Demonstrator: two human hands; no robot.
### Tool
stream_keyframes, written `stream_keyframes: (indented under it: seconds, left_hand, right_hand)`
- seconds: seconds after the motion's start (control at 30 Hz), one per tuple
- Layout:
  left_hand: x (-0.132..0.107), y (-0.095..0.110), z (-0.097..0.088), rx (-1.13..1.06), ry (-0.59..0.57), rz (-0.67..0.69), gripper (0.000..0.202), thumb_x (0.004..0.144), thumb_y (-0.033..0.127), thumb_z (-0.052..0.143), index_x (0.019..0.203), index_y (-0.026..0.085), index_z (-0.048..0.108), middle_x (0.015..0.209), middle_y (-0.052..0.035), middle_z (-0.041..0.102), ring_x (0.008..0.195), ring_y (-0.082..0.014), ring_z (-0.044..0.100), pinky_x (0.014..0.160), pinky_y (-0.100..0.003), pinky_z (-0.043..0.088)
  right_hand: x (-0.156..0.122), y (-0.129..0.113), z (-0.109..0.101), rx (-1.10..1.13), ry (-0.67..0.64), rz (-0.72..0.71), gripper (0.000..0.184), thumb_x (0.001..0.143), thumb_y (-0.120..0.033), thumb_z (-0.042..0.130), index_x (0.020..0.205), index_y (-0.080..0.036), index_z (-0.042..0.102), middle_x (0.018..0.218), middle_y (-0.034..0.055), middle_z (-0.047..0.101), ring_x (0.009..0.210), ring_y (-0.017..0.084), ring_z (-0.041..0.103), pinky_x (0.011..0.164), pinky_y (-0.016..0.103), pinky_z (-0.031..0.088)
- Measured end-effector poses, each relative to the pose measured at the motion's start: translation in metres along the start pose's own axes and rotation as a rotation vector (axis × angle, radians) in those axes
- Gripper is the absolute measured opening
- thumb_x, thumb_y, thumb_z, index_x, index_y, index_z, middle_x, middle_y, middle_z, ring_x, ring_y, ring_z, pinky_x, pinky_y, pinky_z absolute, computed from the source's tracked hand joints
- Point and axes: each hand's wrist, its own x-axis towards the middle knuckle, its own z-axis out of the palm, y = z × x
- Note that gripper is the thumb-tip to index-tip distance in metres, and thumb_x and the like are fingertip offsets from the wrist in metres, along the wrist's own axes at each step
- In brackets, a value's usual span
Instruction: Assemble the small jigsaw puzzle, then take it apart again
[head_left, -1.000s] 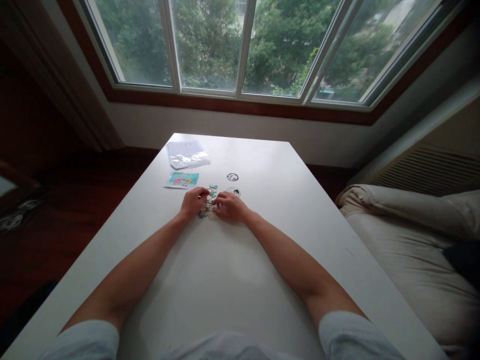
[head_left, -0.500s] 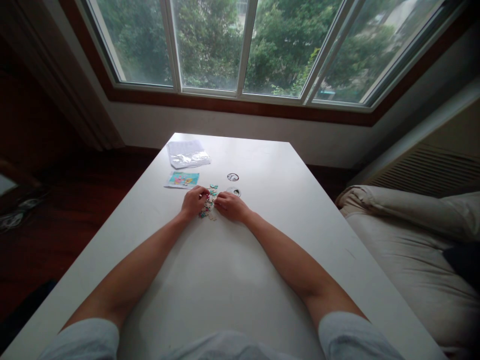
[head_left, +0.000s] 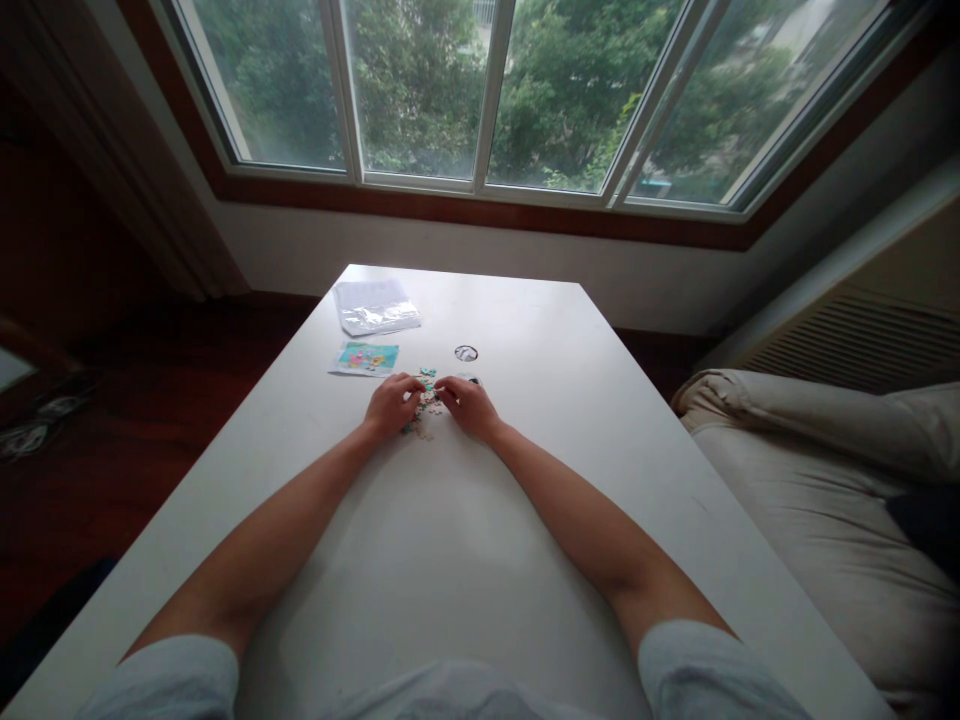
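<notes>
A small heap of coloured jigsaw pieces (head_left: 426, 400) lies on the white table (head_left: 450, 540), far out in front of me. My left hand (head_left: 390, 403) rests on the heap's left side with fingers curled onto the pieces. My right hand (head_left: 469, 406) sits at the heap's right side, fingertips pinched at the pieces. Whether either hand truly holds a piece is too small to tell. A printed picture card (head_left: 366, 357) in teal and orange lies flat just beyond my left hand.
A clear plastic bag (head_left: 375, 307) lies near the table's far left corner. A small round object (head_left: 466, 352) sits beyond my right hand. A cushioned seat (head_left: 825, 480) stands close to the table's right edge. Dark wooden floor lies to the left; windows ahead.
My right hand has crept forward and slightly up the table, now covering the second round object that was visible beside it. My left hand has barely shifted.
</notes>
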Motion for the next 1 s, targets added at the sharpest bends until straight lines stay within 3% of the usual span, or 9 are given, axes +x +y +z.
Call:
stream_keyframes:
  seconds: [0.17,0.33,0.47,0.6,0.8,0.9,1.0]
  left_hand:
    - [0.002,-0.005,-0.003,-0.002,0.062,-0.061,0.019,0.086,0.021,0.057,0.089,0.024,0.075,0.094,-0.0054,0.071,0.096,-0.0239,0.062,0.097,-0.039,0.046]
    - [0.004,-0.016,-0.003,-0.056,0.148,-0.166,0.018,0.084,0.022,0.057,0.087,0.024,0.075,0.094,-0.0061,0.073,0.097,-0.0256,0.062,0.101,-0.041,0.043]
    - [0.006,-0.022,-0.001,-0.179,0.163,-0.239,0.015,0.079,0.024,0.06,0.082,0.025,0.075,0.09,-0.0041,0.074,0.092,-0.0245,0.062,0.097,-0.039,0.045]
    - [0.009,-0.024,0.002,-0.394,0.15,-0.308,0.021,0.081,0.036,0.06,0.086,0.023,0.075,0.089,-0.0033,0.075,0.089,-0.0221,0.065,0.087,-0.034,0.049]
    - [0.013,-0.018,0.008,-0.756,0.155,-0.375,0.054,0.091,0.051,0.031,0.107,0.015,0.067,0.112,-0.0135,0.073,0.101,-0.0221,0.069,0.084,-0.035,0.055]
    - [0.014,-0.021,0.005,-0.849,0.19,-0.405,0.057,0.088,0.057,0.032,0.107,0.015,0.065,0.111,-0.0147,0.072,0.102,-0.0216,0.069,0.085,-0.034,0.055]
    - [0.016,-0.026,0.001,-0.896,0.252,-0.438,0.053,0.086,0.058,0.034,0.103,0.017,0.063,0.108,-0.0129,0.072,0.099,-0.0199,0.069,0.084,-0.032,0.054]
  right_hand:
    - [-0.001,-0.009,-0.002,-0.093,-0.142,-0.161,0.016,0.094,-0.031,0.06,0.102,-0.02,0.069,0.095,0.0052,0.065,0.086,0.014,0.056,0.082,0.025,0.043]
    - [-0.001,-0.024,-0.004,-0.274,-0.335,-0.381,0.036,0.086,-0.053,0.07,0.103,-0.021,0.069,0.102,0.0086,0.063,0.099,0.021,0.054,0.087,0.032,0.042]
    - [0.0,-0.024,-0.003,-0.356,-0.34,-0.368,0.024,0.093,-0.043,0.063,0.098,-0.02,0.067,0.099,0.0079,0.063,0.097,0.02,0.053,0.085,0.031,0.04]
    - [0.001,-0.02,-0.003,-0.376,-0.305,-0.316,0.018,0.099,-0.033,0.055,0.098,-0.018,0.066,0.096,0.0085,0.063,0.093,0.018,0.052,0.084,0.031,0.039]
    - [-0.002,-0.031,-0.001,-0.41,-0.268,-0.352,0.033,0.096,-0.046,0.06,0.116,-0.021,0.066,0.114,0.0119,0.062,0.106,0.024,0.051,0.092,0.037,0.04]
    - [-0.004,-0.038,0.004,-0.369,-0.274,-0.354,0.049,0.089,-0.053,0.068,0.127,-0.023,0.062,0.122,0.0125,0.06,0.113,0.026,0.05,0.098,0.039,0.041]
    - [-0.005,-0.037,0.009,-0.367,-0.274,-0.314,0.042,0.091,-0.047,0.067,0.125,-0.023,0.064,0.118,0.0122,0.061,0.111,0.025,0.051,0.097,0.038,0.043]
